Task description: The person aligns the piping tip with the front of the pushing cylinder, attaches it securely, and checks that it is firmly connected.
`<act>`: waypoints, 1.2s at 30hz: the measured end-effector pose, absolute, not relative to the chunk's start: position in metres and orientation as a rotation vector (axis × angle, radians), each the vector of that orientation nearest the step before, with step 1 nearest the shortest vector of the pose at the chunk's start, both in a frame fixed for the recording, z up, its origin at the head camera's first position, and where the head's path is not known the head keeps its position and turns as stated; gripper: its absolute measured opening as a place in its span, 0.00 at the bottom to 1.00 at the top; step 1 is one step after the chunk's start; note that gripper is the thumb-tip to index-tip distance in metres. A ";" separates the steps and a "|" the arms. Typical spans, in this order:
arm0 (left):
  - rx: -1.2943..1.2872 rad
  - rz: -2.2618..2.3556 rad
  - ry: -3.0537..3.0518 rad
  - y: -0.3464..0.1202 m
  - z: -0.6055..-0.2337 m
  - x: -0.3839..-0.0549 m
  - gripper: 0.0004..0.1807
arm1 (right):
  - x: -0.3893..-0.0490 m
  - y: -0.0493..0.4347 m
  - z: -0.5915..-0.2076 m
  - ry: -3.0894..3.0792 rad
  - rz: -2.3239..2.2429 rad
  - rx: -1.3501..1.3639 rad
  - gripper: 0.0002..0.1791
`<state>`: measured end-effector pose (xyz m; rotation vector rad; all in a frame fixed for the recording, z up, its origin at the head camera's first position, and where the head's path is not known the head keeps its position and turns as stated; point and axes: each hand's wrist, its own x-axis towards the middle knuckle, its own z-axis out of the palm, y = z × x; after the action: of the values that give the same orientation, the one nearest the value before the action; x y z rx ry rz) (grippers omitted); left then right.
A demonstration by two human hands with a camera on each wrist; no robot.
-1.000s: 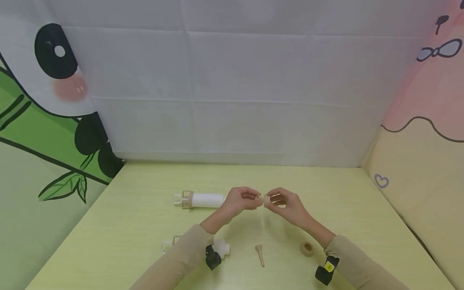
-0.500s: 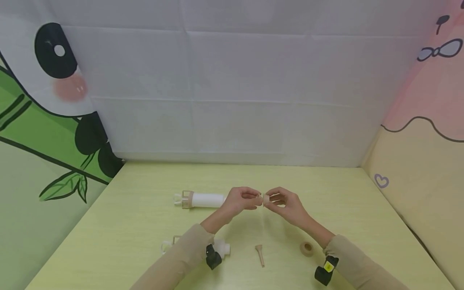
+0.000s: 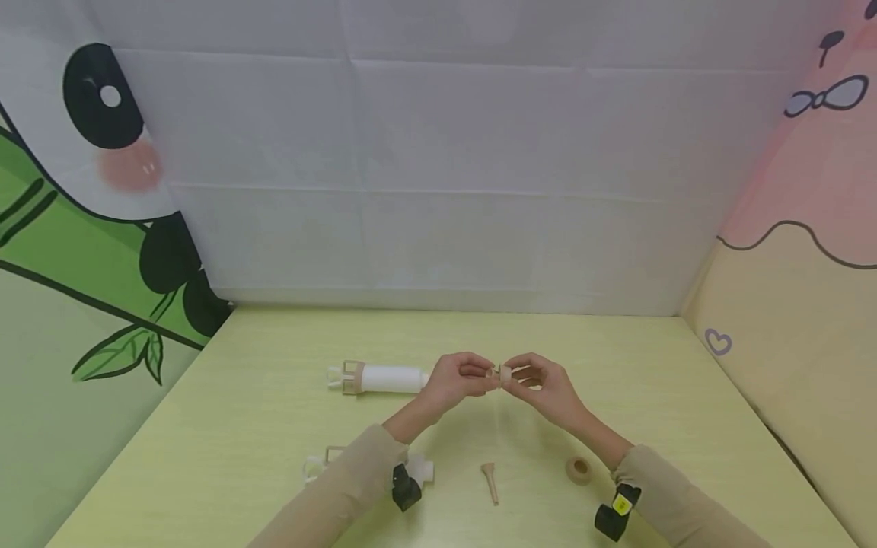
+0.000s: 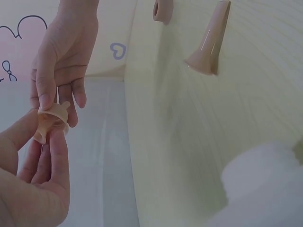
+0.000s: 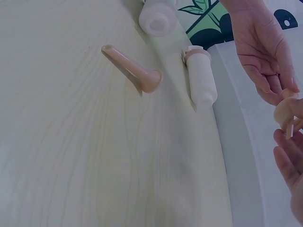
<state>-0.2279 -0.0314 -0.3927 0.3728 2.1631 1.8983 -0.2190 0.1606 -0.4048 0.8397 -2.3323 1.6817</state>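
Note:
In the head view, my left hand [image 3: 448, 380] and right hand [image 3: 548, 387] meet above the table at mid-height. Between them is a small beige plastic piece [image 3: 505, 375], pinched from both sides. The left wrist view shows this piece [image 4: 56, 113] as a round rim with a little tab and a flared, funnel-like end. My left fingers pinch the flared end, while the right thumb and fingers pinch the rim. Seen from the right wrist, the piece [image 5: 284, 111] is partly covered by fingers. Whether it is one part or two joined, I cannot tell.
A white bottle-like cylinder [image 3: 392, 378] with a beige collar lies behind my left wrist. Another white part [image 3: 420, 467] is partly hidden under the left forearm. A beige flared tube [image 3: 489, 481] and a beige ring [image 3: 578, 470] lie nearer on the table [image 3: 651, 365].
Both hands stay in nearly the same place. The beige piece has shifted slightly left, then back right, between the fingertips. Things on the table have not moved.

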 end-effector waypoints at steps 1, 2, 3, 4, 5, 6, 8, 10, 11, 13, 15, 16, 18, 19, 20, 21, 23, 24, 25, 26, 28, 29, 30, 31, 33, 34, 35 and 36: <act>0.375 1.893 2.172 -0.031 -0.393 -0.228 0.16 | -0.217 0.160 -0.402 -2.334 1.677 0.840 0.12; 0.380 1.889 2.179 -0.031 -0.393 -0.227 0.15 | -0.215 0.159 -0.399 -2.338 1.671 0.839 0.12; 0.389 1.887 2.185 -0.031 -0.392 -0.227 0.15 | -0.213 0.158 -0.396 -2.341 1.668 0.837 0.12; 0.394 1.883 2.193 -0.031 -0.390 -0.226 0.15 | -0.211 0.157 -0.394 -2.345 1.662 0.835 0.12; 0.407 1.878 2.205 -0.031 -0.387 -0.223 0.15 | -0.210 0.156 -0.392 -2.352 1.658 0.828 0.12; 0.417 1.870 2.217 -0.031 -0.383 -0.221 0.15 | -0.210 0.156 -0.391 -2.356 1.656 0.824 0.12; 0.423 1.853 2.229 -0.032 -0.376 -0.216 0.14 | -0.209 0.156 -0.390 -2.358 1.653 0.822 0.12; 0.428 1.832 2.238 -0.032 -0.369 -0.212 0.14 | -0.209 0.155 -0.390 -2.359 1.655 0.818 0.12; 0.432 1.823 2.244 -0.032 -0.366 -0.210 0.14 | -0.209 0.155 -0.390 -2.362 1.658 0.812 0.11; 0.425 1.807 2.243 -0.033 -0.364 -0.208 0.14 | -0.209 0.155 -0.390 -2.370 1.666 0.801 0.11; 0.429 1.800 2.246 -0.033 -0.362 -0.207 0.14 | -0.209 0.155 -0.391 -2.379 1.682 0.792 0.12; 0.432 1.798 2.248 -0.033 -0.362 -0.207 0.14 | -0.210 0.155 -0.391 -2.383 1.693 0.786 0.12; 0.434 1.796 2.248 -0.033 -0.363 -0.207 0.14 | -0.210 0.155 -0.392 -2.388 1.708 0.787 0.12; 0.435 1.797 2.247 -0.033 -0.363 -0.207 0.14 | -0.210 0.155 -0.392 -2.389 1.718 0.788 0.12; 0.436 1.800 2.243 -0.033 -0.364 -0.208 0.14 | -0.210 0.155 -0.393 -2.390 1.727 0.786 0.12; 0.436 1.802 2.241 -0.032 -0.364 -0.208 0.14 | -0.210 0.154 -0.393 -2.390 1.737 0.783 0.12; 0.442 1.803 2.239 -0.032 -0.363 -0.208 0.14 | -0.210 0.154 -0.393 -2.391 1.750 0.778 0.12; 0.442 1.803 2.236 -0.032 -0.363 -0.208 0.14 | -0.210 0.154 -0.393 -2.389 1.757 0.774 0.12; 0.441 1.804 2.234 -0.032 -0.363 -0.208 0.14 | -0.210 0.155 -0.393 -2.387 1.764 0.771 0.13; 0.443 1.808 2.232 -0.031 -0.364 -0.208 0.14 | -0.211 0.155 -0.393 -2.385 1.771 0.769 0.13; 0.442 1.813 2.229 -0.031 -0.370 -0.212 0.15 | -0.211 0.155 -0.394 -2.376 1.783 0.768 0.13; 0.440 1.821 2.225 -0.031 -0.373 -0.215 0.15 | -0.211 0.155 -0.394 -2.369 1.787 0.771 0.13; 0.437 1.830 2.217 -0.031 -0.378 -0.218 0.15 | -0.211 0.155 -0.395 -2.363 1.790 0.774 0.13; 0.437 1.839 2.212 -0.030 -0.382 -0.221 0.15 | -0.211 0.155 -0.395 -2.355 1.792 0.779 0.13; 0.437 1.850 2.201 -0.030 -0.390 -0.225 0.15 | -0.211 0.155 -0.395 -2.343 1.795 0.784 0.13; 0.438 1.857 2.193 -0.030 -0.391 -0.226 0.15 | -0.211 0.155 -0.395 -2.336 1.797 0.786 0.12; 0.438 1.858 2.189 -0.029 -0.392 -0.226 0.16 | -0.211 0.156 -0.395 -2.330 1.801 0.788 0.12; 0.440 1.857 2.189 -0.029 -0.393 -0.226 0.16 | -0.211 0.155 -0.395 -2.324 1.806 0.786 0.12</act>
<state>-0.2264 -0.0293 -0.3928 0.4395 2.1892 1.8572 -0.2106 0.1555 -0.3952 0.7858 -2.3238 1.8061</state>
